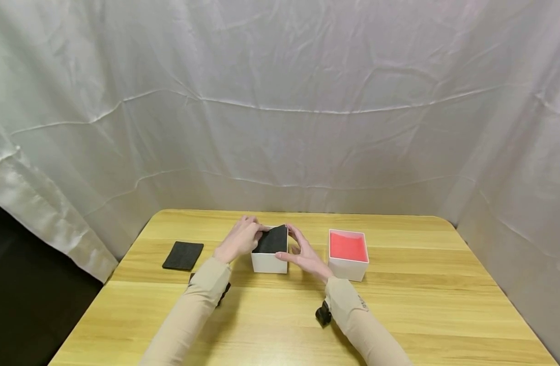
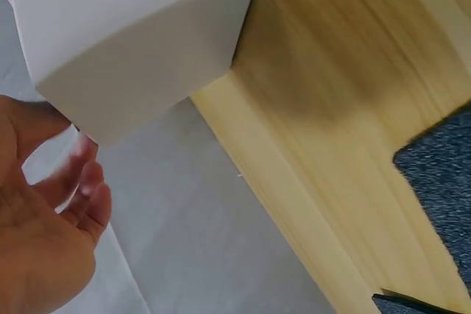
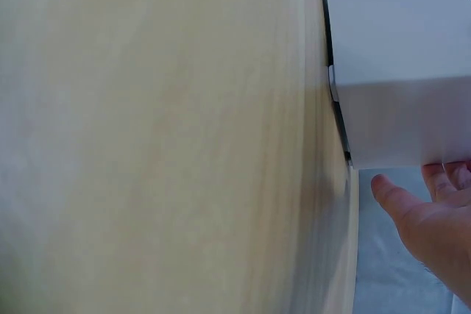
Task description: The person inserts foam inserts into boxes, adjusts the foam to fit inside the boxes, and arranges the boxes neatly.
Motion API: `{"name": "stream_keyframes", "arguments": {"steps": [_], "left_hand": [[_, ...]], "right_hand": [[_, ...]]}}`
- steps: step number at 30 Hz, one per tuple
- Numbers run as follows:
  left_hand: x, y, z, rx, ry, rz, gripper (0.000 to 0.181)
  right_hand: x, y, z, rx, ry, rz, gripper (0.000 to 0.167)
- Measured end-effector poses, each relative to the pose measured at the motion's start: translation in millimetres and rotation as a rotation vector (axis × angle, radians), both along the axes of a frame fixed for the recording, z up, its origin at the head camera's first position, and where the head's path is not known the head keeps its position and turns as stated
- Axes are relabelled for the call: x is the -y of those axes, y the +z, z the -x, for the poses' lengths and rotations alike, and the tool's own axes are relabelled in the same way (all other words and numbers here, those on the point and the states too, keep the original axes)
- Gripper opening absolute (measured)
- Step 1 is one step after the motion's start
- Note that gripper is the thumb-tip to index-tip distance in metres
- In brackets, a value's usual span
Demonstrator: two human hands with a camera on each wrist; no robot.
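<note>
Sleeves (image 1: 188, 317) reach over the surface (image 1: 270, 325) to a white box (image 1: 269, 264), the right hand (image 1: 307, 258) spread along its side, the left hand (image 1: 241, 239) bent at its rim, hold unclear to me, seemingly seating the black sheet (image 1: 272, 241) in its mouth, the raised far-right corner next wanting easing down.

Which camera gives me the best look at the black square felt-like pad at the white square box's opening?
The head view: it looks down on the black pad, showing most of its top face. Both wrist views show the white box's outer walls, with the pad hidden.
</note>
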State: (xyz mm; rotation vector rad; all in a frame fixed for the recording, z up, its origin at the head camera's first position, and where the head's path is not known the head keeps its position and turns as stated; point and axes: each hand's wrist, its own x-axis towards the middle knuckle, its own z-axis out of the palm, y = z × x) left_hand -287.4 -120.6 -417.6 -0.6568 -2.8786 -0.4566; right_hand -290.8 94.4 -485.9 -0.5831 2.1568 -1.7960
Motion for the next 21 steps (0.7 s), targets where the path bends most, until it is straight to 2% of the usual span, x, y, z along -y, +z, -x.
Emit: {"name": "stream_keyframes", "arguments": {"steps": [6, 9, 15, 18, 21], "left_hand": [[4.6, -2.4, -1.3, -0.021, -0.025, -0.069, 0.026], [5.5, -2.9, -0.7, -0.018, -0.081, -0.078, 0.027], [1.5, -4.5, 4.1, 0.072, -0.236, -0.12, 0.031], [-0.2, -4.7, 4.7, 0.127, -0.282, -0.143, 0.036], [-0.5, -4.6, 4.7, 0.162, -0.303, -0.162, 0.038]], "right_hand": [[0.4, 0.4, 0.2, -0.001, 0.0, 0.006, 0.093], [0.0, 1.3, -0.7, 0.003, 0.002, -0.002, 0.094], [-0.5, 2.3, -1.6, 0.005, -0.002, -0.005, 0.095], [0.4, 1.8, -2.2, -0.002, 0.005, -0.002, 0.094], [0.9, 1.4, -2.0, -0.005, 0.012, 0.001, 0.093]]}}
